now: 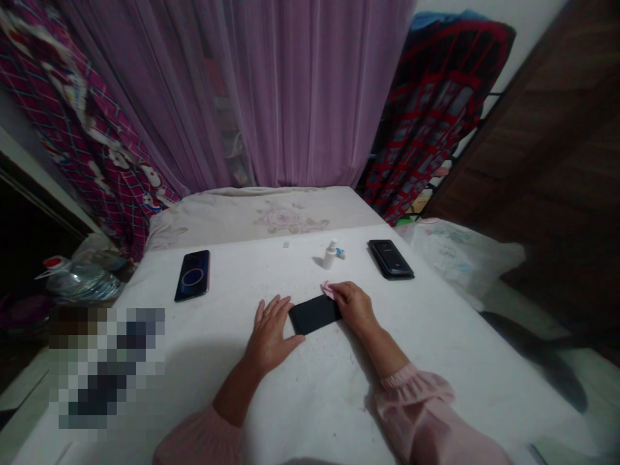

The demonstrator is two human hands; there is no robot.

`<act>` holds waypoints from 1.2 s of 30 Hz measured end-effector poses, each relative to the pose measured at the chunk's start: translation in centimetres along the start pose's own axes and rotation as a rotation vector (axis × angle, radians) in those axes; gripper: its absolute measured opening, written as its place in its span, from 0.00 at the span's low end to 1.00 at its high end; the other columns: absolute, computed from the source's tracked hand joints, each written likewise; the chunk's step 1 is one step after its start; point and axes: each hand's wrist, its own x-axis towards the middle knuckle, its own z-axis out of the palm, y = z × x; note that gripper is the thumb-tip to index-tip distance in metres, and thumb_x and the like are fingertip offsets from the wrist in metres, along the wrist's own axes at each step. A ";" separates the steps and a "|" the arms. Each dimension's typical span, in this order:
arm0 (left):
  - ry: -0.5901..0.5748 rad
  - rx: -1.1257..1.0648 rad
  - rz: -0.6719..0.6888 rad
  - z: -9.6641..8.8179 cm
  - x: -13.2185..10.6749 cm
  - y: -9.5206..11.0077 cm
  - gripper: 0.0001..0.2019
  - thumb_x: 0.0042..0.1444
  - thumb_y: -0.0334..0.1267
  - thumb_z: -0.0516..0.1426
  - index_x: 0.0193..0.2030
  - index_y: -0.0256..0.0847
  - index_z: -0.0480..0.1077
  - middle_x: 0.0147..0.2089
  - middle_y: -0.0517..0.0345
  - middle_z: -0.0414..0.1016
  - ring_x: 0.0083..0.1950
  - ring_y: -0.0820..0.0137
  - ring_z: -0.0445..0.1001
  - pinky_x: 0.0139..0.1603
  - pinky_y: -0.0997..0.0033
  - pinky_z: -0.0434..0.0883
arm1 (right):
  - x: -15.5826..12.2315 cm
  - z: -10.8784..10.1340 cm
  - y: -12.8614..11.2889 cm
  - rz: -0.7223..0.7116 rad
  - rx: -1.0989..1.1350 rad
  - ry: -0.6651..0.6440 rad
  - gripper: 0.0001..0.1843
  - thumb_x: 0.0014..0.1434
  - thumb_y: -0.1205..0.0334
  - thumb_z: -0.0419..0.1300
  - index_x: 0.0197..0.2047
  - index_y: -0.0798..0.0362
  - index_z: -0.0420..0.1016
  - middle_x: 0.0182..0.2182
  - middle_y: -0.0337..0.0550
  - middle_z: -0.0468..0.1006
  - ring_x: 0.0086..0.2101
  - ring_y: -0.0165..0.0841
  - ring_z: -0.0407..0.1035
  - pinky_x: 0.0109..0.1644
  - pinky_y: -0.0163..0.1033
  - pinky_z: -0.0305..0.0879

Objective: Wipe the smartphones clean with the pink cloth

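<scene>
Matte black rectangular smartphone [314, 314] lies flat between your two grips, slanted across the white cloth-covered surface [310, 400]. Your left grip [271, 336] is released, palm down with fingers spread, its fingertips touching the phone's left end. Your right grip [353, 307] curls over the right end and looks clenched on a small crumpled pink cloth [328, 290], whose corner pokes out past the fingertips at the phone's far edge. Pale pink gathered sleeves [416, 394] run back from both grips.

Only this phone is under your hands. Ahead of your right grip, a small white plastic bottle [330, 255] stands upright, with a little blue-and-white item [341, 254] just beside it. Farther ahead and to the right of that grip lies a glossy black phone [390, 259]. Well ahead and to the left of your left grip lies a dark phone with a glowing ring [192, 276]. Neither is touching a grip. Beyond them all, a cream floral pillow [271, 216] sits before a sheer purple curtain [310, 97].
</scene>
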 end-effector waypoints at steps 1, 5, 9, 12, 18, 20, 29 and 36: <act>0.013 0.004 0.011 0.2 0.0 -0.2 0.29 0.55 0.43 0.61 0.62 0.41 0.63 0.67 0.46 0.66 0.71 0.54 0.58 0.71 0.41 0.48 | -0.6 -0.3 0.1 0.012 0.007 0.000 0.16 0.60 0.69 0.55 0.45 0.47 0.82 0.40 0.43 0.81 0.41 0.35 0.75 0.44 0.37 0.68; 0.120 0.010 0.021 1.0 0.0 -0.9 0.26 0.60 0.40 0.55 0.65 0.40 0.59 0.65 0.45 0.68 0.68 0.56 0.63 0.69 0.44 0.55 | -4.0 -1.9 0.6 0.037 0.066 -0.050 0.16 0.58 0.67 0.55 0.44 0.48 0.82 0.37 0.43 0.81 0.38 0.35 0.75 0.41 0.37 0.69; 0.236 -0.002 -0.009 1.1 0.4 -1.0 0.21 0.62 0.37 0.52 0.62 0.40 0.63 0.60 0.45 0.73 0.64 0.57 0.68 0.67 0.46 0.60 | -6.8 -3.2 -0.4 -0.093 0.197 -0.208 0.16 0.58 0.67 0.54 0.41 0.47 0.82 0.36 0.43 0.81 0.37 0.34 0.75 0.41 0.36 0.68; 0.255 -0.023 -0.071 0.7 0.2 0.0 0.18 0.63 0.37 0.49 0.58 0.39 0.66 0.58 0.45 0.75 0.60 0.59 0.72 0.67 0.47 0.61 | -6.9 -2.8 -1.1 -0.142 0.268 -0.205 0.16 0.58 0.69 0.54 0.40 0.47 0.82 0.36 0.42 0.81 0.37 0.33 0.75 0.43 0.36 0.68; 0.038 0.067 -0.231 0.4 -0.6 5.3 0.40 0.53 0.52 0.60 0.68 0.33 0.56 0.70 0.36 0.58 0.71 0.49 0.56 0.70 0.38 0.48 | -4.3 0.0 -1.0 -0.116 0.298 0.027 0.14 0.59 0.66 0.55 0.42 0.47 0.82 0.37 0.44 0.81 0.38 0.35 0.75 0.42 0.38 0.70; -0.109 0.082 -0.255 0.2 0.0 6.9 0.48 0.48 0.56 0.62 0.70 0.30 0.52 0.73 0.34 0.49 0.73 0.45 0.49 0.71 0.36 0.43 | -3.5 0.6 -0.8 -0.125 0.326 0.069 0.14 0.59 0.64 0.55 0.41 0.47 0.82 0.37 0.44 0.81 0.38 0.35 0.75 0.42 0.39 0.71; -0.446 0.014 0.086 -1.8 3.2 6.2 0.42 0.51 0.44 0.59 0.72 0.37 0.51 0.75 0.43 0.43 0.75 0.52 0.41 0.72 0.38 0.38 | -2.7 -0.4 1.2 0.038 0.400 0.241 0.16 0.59 0.56 0.54 0.41 0.49 0.82 0.40 0.47 0.83 0.42 0.38 0.76 0.48 0.43 0.71; 0.032 0.109 0.030 0.6 -1.3 1.5 0.36 0.56 0.48 0.58 0.68 0.35 0.55 0.68 0.35 0.63 0.69 0.47 0.60 0.67 0.36 0.53 | -5.6 -1.4 -0.4 0.091 0.218 0.131 0.17 0.62 0.55 0.52 0.43 0.48 0.81 0.42 0.45 0.82 0.42 0.37 0.76 0.46 0.41 0.70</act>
